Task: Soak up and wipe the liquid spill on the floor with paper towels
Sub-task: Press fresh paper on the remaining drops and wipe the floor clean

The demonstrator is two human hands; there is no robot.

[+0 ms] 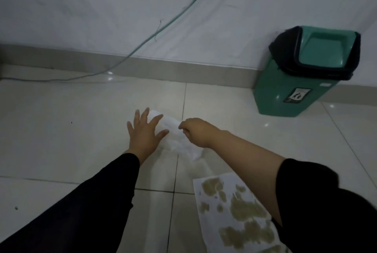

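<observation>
A white, crumpled paper towel point(177, 137) lies on the pale tiled floor in the middle of the view. My left hand point(144, 130) rests on its left edge with fingers spread flat. My right hand point(196, 131) pinches the towel's right side between closed fingers. Nearer to me, at the lower right, a second paper towel point(236, 214) lies flat on the floor, blotched with brown soaked-in liquid. A faint wet sheen point(201, 166) shows on the tile between the two towels.
A green bin with a black swing lid point(302, 73) stands against the wall at the right. A green cable point(126, 57) runs down the wall and along the floor to the left. The baseboard point(163, 69) bounds the floor behind.
</observation>
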